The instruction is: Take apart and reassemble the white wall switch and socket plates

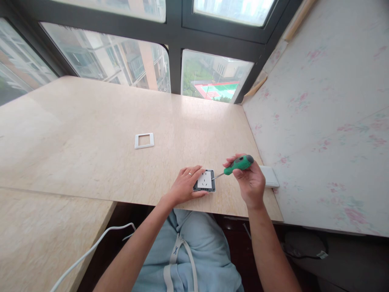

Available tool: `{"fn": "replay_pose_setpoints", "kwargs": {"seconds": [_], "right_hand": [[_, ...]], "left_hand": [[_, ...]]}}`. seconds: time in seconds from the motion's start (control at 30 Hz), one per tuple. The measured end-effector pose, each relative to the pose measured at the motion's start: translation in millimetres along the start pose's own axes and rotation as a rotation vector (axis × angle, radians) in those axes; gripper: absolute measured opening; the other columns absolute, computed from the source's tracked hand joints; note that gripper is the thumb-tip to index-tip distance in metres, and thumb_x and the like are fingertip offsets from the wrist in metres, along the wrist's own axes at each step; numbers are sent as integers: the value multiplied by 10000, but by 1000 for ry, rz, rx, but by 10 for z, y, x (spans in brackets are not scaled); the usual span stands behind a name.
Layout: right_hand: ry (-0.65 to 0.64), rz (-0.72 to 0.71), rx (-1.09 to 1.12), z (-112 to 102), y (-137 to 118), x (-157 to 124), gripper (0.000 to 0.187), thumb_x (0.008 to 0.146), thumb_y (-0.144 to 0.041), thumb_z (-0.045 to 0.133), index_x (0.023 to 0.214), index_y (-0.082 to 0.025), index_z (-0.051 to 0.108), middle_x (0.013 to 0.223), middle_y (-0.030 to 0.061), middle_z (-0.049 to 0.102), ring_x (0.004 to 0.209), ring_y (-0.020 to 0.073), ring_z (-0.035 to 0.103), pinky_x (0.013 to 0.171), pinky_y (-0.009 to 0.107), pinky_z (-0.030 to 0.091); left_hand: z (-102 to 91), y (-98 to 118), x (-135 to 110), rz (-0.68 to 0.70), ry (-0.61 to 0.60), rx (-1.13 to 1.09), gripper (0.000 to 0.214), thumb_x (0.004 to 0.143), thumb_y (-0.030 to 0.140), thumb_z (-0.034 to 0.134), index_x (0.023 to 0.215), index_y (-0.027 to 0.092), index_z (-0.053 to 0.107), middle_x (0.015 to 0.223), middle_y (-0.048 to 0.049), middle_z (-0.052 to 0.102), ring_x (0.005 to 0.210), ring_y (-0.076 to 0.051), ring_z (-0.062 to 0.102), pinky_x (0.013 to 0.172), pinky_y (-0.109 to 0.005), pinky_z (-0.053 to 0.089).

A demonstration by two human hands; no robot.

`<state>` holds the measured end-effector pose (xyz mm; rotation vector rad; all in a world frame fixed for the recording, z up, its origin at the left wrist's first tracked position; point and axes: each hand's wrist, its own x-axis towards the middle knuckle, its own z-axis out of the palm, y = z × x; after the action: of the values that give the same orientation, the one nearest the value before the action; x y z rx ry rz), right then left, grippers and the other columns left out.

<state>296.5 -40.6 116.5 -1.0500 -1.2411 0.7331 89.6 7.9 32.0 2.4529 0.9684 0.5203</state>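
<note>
A wall socket with a white face and a dark grey frame lies on the stone sill near its front edge. My left hand grips it from the left, fingers along the top and thumb at the lower edge. In my right hand is a screwdriver with a green and dark grey handle, held at a slant. Its metal shaft points left and down, with the tip at the right side of the socket's frame. Whether the tip sits in a slot is too small to tell.
A white cover frame lies on the sill to the left and farther back. At the right, a white box stands against the flowered wall. A white cable hangs at lower left. Windows rise behind the sill.
</note>
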Motion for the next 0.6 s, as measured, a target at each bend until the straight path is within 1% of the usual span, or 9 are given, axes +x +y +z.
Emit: {"fn": "replay_pose_setpoints", "kwargs": {"seconds": [0.17, 0.23, 0.3, 0.33, 0.37, 0.47, 0.53, 0.6], "right_hand": [[-49, -24, -14, -18, -23, 4, 289, 896, -301, 672, 1173, -275, 592, 1060, 44, 700, 905, 207, 718, 820, 405, 624], [-78, -61, -30, -32, -20, 22, 401, 891, -264, 679, 1264, -312, 538, 1128, 38, 680, 912, 199, 719, 823, 407, 625], [-122, -124, -77, -50, -19, 54, 565, 887, -229, 681, 1377, -371, 439, 1245, 42, 630, 922, 191, 719, 830, 413, 624], [-151, -153, -115, -60, -26, 73, 611, 890, -215, 677, 1407, -393, 406, 1293, 45, 602, 930, 188, 717, 834, 412, 623], [-185, -178, -159, -70, -41, 93, 619, 895, -205, 669, 1416, -403, 401, 1322, 48, 583, 940, 187, 715, 837, 408, 622], [-294, -217, -295, -97, -147, 149, 544, 908, -207, 652, 1389, -382, 469, 1326, 52, 590, 970, 195, 714, 839, 386, 625], [-363, -223, -386, -113, -259, 175, 538, 927, -219, 624, 1417, -368, 459, 1349, 57, 593, 1004, 207, 711, 855, 386, 623], [-406, -229, -494, -129, -377, 190, 531, 960, -224, 562, 1457, -354, 426, 1352, 55, 607, 1041, 216, 703, 894, 399, 611]], "left_hand": [[3, -3, 0, 5, 8, -5, 790, 824, 653, 620, 1451, 236, 381, 1513, -133, 428, 1362, -313, 408, 1134, -461, 244], [14, -11, 2, 4, 10, -2, 795, 819, 647, 631, 1451, 237, 380, 1510, -129, 431, 1360, -312, 410, 1132, -460, 251], [27, -18, 2, 3, 15, 5, 800, 814, 642, 641, 1453, 238, 378, 1505, -126, 436, 1353, -312, 417, 1130, -463, 259], [32, -20, 2, 4, 18, 7, 802, 812, 640, 644, 1453, 238, 378, 1504, -126, 436, 1349, -313, 421, 1129, -465, 262], [35, -22, 2, 5, 22, 9, 804, 810, 638, 646, 1453, 237, 379, 1504, -127, 436, 1345, -314, 424, 1128, -467, 264], [37, -19, 0, 8, 29, 14, 799, 811, 637, 646, 1450, 237, 383, 1503, -127, 437, 1340, -316, 428, 1126, -469, 267], [33, -14, 1, 7, 29, 15, 795, 812, 636, 645, 1450, 243, 382, 1502, -125, 439, 1338, -316, 430, 1125, -470, 268], [31, -12, 1, 8, 30, 12, 791, 813, 635, 644, 1452, 251, 379, 1501, -121, 441, 1336, -316, 433, 1124, -471, 269]]}}
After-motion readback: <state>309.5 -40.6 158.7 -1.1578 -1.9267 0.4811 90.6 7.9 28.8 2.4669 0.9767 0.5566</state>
